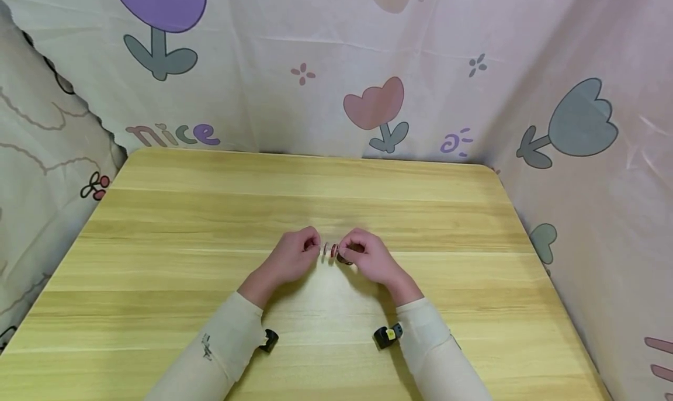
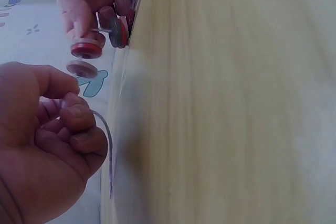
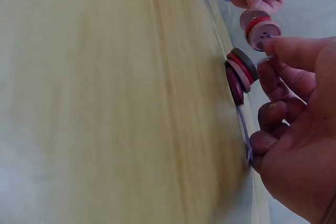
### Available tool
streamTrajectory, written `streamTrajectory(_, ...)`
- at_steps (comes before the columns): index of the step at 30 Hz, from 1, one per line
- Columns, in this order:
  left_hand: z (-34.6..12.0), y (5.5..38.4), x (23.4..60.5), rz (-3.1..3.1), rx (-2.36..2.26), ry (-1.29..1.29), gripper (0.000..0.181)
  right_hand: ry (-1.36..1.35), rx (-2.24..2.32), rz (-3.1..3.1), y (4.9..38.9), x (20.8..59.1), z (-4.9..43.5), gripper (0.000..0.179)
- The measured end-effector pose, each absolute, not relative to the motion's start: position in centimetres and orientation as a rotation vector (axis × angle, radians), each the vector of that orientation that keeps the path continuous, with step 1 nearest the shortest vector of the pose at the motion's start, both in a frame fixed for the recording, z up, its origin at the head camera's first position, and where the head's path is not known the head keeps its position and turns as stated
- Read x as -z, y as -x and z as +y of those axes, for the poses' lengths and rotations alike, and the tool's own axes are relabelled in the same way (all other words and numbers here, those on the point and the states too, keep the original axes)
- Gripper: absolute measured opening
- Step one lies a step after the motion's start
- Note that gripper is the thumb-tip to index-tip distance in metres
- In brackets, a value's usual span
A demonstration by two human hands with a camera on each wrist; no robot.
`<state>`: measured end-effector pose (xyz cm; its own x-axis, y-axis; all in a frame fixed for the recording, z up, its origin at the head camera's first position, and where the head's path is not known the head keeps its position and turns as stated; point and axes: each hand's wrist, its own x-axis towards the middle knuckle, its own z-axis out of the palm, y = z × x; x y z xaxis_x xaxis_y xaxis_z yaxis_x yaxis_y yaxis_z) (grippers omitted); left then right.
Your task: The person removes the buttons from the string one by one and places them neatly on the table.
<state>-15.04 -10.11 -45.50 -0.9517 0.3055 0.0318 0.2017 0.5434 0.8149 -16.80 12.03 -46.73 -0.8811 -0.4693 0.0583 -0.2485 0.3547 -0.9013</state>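
Observation:
My left hand [image 1: 295, 252] pinches a thin pale cord [image 2: 111, 150] between thumb and fingertips, its loose end drooping below. Round buttons are strung along that cord. Opposite, my right hand [image 1: 370, 258] holds the cord with thumb and fingertips, at a small group of buttons [image 3: 264, 35], pink and red, lying between the two hands. A second stack of buttons [image 3: 242, 69], dark, red, pink and maroon, hangs under the right fingers. From this stack the cord runs on towards the lower right fingers. In the left wrist view one pinkish button [image 2: 82, 68] sits nearest the left fingertips.
Both hands are above a light wood-grain table [image 1: 210, 202]. A printed cloth [image 1: 294, 109] with flowers hangs behind it and along the sides. Each sleeve carries a small black device, one by the left wrist [image 1: 269, 341] and one by the right [image 1: 387, 336].

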Motion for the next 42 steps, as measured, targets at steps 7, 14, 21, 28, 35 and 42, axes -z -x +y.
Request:
streamTrajectory(7,-10.13,14.84,45.52,2.593,-1.480,-0.393,0.009,0.578,1.767,2.134,16.40,46.22,11.99,0.013)
streamTrajectory(14,-9.90,14.51,44.96,2.529,-1.569,-0.360,0.006,0.483,1.858,2.008,16.28,46.56,12.09,0.014)
streamTrajectory(21,-9.63,14.46,44.74,2.609,-1.519,-0.459,0.028,0.482,1.893,1.981,16.34,47.01,12.37,0.017)
streamTrajectory(28,-9.59,14.65,44.82,2.640,-1.493,-0.542,0.040,0.499,1.902,1.951,16.39,47.02,12.41,0.018)
streamTrajectory(35,-9.67,14.58,44.98,2.644,-1.524,-0.580,0.025,0.511,1.888,1.939,16.28,46.78,12.42,0.019)
streamTrajectory(42,-10.02,14.52,44.82,2.650,-1.488,-0.497,0.021,0.501,1.879,1.942,16.22,46.61,12.54,0.018)
